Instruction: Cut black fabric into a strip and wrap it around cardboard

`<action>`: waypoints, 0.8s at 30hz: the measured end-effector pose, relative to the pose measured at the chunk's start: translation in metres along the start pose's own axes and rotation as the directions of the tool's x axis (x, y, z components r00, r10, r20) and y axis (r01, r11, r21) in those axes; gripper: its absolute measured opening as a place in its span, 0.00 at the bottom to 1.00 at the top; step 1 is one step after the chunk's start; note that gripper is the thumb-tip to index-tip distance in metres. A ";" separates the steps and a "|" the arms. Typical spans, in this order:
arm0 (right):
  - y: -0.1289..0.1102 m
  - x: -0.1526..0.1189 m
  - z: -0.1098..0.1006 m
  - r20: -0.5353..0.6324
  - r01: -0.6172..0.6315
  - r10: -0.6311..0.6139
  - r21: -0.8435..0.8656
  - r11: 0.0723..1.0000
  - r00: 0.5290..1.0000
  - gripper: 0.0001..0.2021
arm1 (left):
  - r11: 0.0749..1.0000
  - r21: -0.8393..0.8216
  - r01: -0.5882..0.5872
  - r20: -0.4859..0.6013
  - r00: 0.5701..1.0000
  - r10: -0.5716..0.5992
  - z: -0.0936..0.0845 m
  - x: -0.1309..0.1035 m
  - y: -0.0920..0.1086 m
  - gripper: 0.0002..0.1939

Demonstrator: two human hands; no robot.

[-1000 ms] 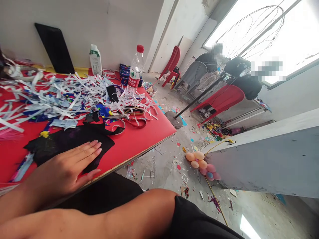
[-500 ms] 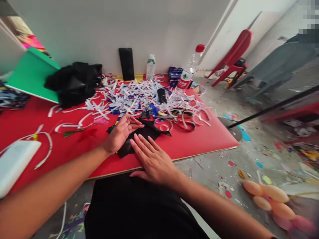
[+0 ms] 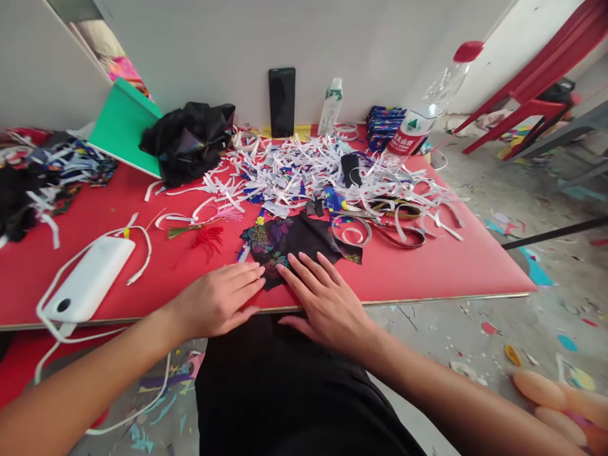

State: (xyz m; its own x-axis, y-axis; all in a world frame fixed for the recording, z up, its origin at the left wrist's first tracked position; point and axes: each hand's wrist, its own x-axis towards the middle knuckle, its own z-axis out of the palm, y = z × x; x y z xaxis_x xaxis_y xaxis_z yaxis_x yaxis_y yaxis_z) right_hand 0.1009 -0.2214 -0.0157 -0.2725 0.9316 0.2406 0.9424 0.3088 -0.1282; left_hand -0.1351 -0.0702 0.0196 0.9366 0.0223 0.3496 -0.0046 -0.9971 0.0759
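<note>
Far left on the red desk (image 3: 456, 272), a heap of cut cloth (image 3: 97, 158); near left, a white power bank (image 3: 97, 272) with a cable around it. Then a tilted green board (image 3: 123, 130), a crumpled black bundle (image 3: 192, 149) just beside it, and a red tassel (image 3: 209, 239) nearer. Left grip (image 3: 221, 301): palm down at the near edge, fingers flat and pressed together, tips at the near left of the black cloth (image 3: 308, 234); no pinch visible, underside hidden. Cloth lies flat mid-desk, coloured print on its left part, long axis roughly left to right; it sits to the far right of the left grip and straight far, a bit left, of the right grip (image 3: 330, 307). Right grip is nearer: fingers slightly spread, tips resting over the cloth's near middle, also no pinch seen; thumb apart, toward the near edge. Far side of the cloth: heap of white strips (image 3: 294, 168). Right of it, scissors (image 3: 365, 216), then far right a large bottle (image 3: 420, 120).
</note>
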 end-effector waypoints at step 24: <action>0.039 0.077 -0.071 -0.565 -0.157 0.205 0.133 0.979 0.800 0.15 | -0.004 -0.991 0.131 0.068 0.481 -0.874 0.017 0.130 -0.021 0.18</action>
State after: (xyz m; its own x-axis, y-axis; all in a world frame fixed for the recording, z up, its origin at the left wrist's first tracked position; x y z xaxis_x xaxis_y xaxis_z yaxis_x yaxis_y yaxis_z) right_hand 0.1309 -0.1511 0.0663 0.0845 0.6998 0.7093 0.9394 0.1815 -0.2910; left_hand -0.0072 -0.0474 0.0480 0.4782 0.8774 0.0388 -0.2243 0.0794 0.9713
